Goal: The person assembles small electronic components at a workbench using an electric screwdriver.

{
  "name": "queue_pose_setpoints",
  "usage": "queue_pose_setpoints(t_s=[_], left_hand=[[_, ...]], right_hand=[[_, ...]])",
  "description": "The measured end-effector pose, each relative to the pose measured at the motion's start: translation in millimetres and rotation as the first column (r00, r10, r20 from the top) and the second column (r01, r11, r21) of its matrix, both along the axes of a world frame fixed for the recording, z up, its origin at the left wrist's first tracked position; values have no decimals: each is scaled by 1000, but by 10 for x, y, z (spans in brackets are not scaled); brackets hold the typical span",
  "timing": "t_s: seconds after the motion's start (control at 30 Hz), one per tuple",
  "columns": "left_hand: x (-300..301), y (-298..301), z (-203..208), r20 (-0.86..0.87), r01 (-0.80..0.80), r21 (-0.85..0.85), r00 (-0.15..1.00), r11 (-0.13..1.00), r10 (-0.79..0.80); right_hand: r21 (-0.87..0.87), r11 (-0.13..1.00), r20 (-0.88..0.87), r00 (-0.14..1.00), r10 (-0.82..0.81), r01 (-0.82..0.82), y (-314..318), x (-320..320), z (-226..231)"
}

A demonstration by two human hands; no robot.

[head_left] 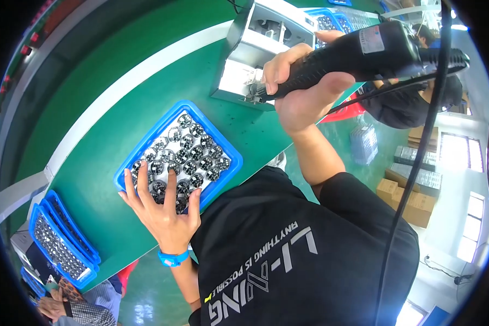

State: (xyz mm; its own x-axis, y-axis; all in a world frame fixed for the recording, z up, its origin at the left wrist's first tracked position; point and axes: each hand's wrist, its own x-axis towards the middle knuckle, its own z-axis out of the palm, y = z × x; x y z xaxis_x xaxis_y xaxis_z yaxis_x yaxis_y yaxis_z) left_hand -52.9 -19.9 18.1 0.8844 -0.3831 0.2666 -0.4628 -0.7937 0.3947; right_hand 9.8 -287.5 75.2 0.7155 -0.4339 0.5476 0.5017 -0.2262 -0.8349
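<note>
A blue plastic tray (233,157) lies on the green workbench, with several shiny black-and-silver round parts (187,141) standing in its white insert. Over the tray's near left part is my left hand (165,214), fingers spread among the parts; whether the fingertips touch one is hard to tell. A blue band circles that wrist. My right hand (304,103) is wrapped round a black corded electric screwdriver (331,61), raised and tilted. Its lower end points at a grey metal box (228,60) with open, brightly lit compartments; any contact with the small metal fitting there cannot be made out.
A thick black cable (415,174) hangs down past my right side. More blue trays of small parts (60,244) stand at the left bench end, near another person's hands (51,305). A white rail (100,106) runs behind. Another person (434,100) and cardboard boxes (410,201) are at the right.
</note>
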Motion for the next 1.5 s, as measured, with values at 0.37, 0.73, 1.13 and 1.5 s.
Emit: queue_pose_setpoints(t_s=[0.37, 0.73, 1.13, 1.5], left_hand=[[3, 55, 12, -96, -3, -8, 995, 1000, 2], [18, 123, -39, -104, -25, -82, 994, 996, 16], [26, 157, -40, -131, -22, -89, 991, 996, 10], [32, 86, -1, -128, -24, -54, 992, 998, 17]], right_hand=[[345, 805, 125, 874, 470, -482, 789, -85, -228], [287, 796, -122, 804, 582, -533, 1340, -58, -553], [319, 792, -114, 808, 577, -521, 1401, -84, -612], [346, 704, -11, 747, 664, -620, 1440, 25, -635]])
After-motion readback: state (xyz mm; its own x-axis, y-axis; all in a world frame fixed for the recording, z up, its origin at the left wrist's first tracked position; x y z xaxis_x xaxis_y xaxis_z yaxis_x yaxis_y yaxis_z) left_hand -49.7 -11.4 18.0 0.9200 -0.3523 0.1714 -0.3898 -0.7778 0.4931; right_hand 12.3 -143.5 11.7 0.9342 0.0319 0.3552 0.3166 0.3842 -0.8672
